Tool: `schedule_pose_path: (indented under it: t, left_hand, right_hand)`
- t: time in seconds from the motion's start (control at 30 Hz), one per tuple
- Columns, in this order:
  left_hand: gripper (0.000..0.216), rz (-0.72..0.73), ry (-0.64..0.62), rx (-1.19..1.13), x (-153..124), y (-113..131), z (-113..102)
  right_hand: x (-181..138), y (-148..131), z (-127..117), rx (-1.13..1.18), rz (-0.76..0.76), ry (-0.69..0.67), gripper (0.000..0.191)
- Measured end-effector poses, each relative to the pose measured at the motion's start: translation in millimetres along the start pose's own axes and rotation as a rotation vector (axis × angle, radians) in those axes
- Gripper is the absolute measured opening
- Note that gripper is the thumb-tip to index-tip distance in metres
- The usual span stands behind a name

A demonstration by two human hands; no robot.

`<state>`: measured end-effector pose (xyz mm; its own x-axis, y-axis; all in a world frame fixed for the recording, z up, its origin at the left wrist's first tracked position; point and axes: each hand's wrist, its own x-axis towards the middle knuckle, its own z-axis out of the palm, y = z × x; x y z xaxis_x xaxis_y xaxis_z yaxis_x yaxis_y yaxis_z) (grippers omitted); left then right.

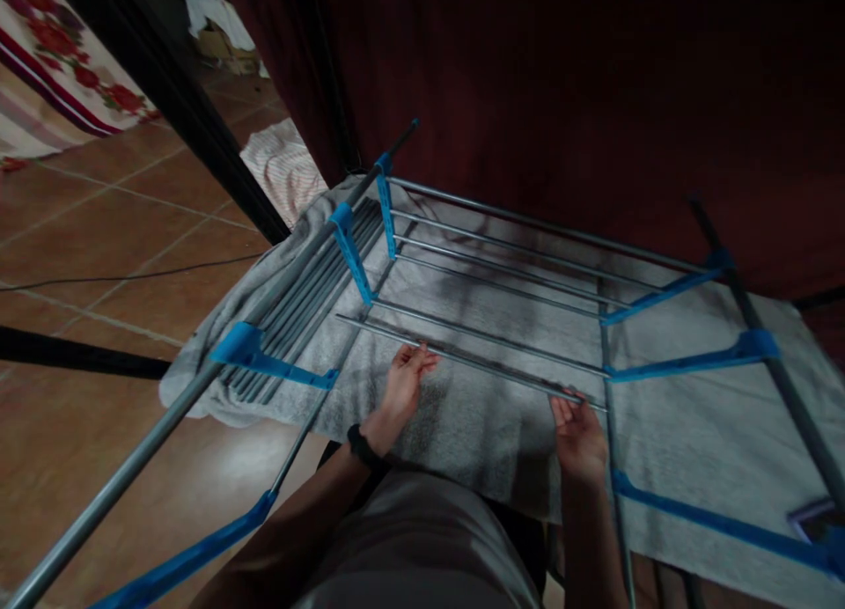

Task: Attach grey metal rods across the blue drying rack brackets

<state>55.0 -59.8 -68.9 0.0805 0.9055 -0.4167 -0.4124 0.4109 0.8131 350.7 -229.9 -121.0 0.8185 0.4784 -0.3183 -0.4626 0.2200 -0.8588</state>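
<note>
Between both hands I hold a thin grey metal rod (488, 366), slanting across the middle of a rack frame of grey tubes (300, 275) with blue plastic brackets (353, 253). My left hand (407, 378), with a dark band on the wrist, pinches the rod left of its middle. Near the rod's right end my right hand (579, 433) closes on it with fingers underneath. The rod's left end lies close to the left lower tube, its right end by the right one; contact is unclear. Just beyond it, another rod (488, 336) spans the brackets.
Several loose rods (310, 301) lie bunched on the left of a grey towel-like cover (693, 433). More rods span the far brackets. A dark red curtain (561, 90) hangs behind. A phone-like object (815, 517) lies at right. A cable (151, 275) crosses the tiled floor (119, 231).
</note>
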Motion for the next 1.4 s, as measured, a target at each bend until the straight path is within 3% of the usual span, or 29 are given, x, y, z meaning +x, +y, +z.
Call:
schedule_pose_path:
  t: [0.4, 0.63, 0.87, 1.17, 1.4]
  left_hand:
    - [0.043, -0.036, 0.056, -0.081, 9.9, 10.9, -3.4]
    - [0.044, -0.088, 0.051, -0.131, 16.1, 12.2, -5.8]
    - [0.028, -0.077, 0.054, -0.149, 19.3, 9.4, -5.8]
    - [0.045, -0.08, 0.079, -0.123, 21.7, 6.7, -4.9]
    - [0.041, -0.112, 0.084, -0.085, 21.3, 9.8, -2.7]
  right_hand:
    - [-4.4, -12.9, 22.2, 0.094, -0.009, 0.043, 0.021]
    - [4.4, -9.2, 22.0, 0.078, -0.045, 0.077, 0.039]
    - [10.8, -6.5, 17.3, 0.042, -0.069, 0.033, 0.03]
    - [14.8, 3.7, 16.1, 0.079, -0.111, 0.066, 0.03]
    - [15.6, 8.8, 11.6, 0.091, -0.117, 0.073, 0.032]
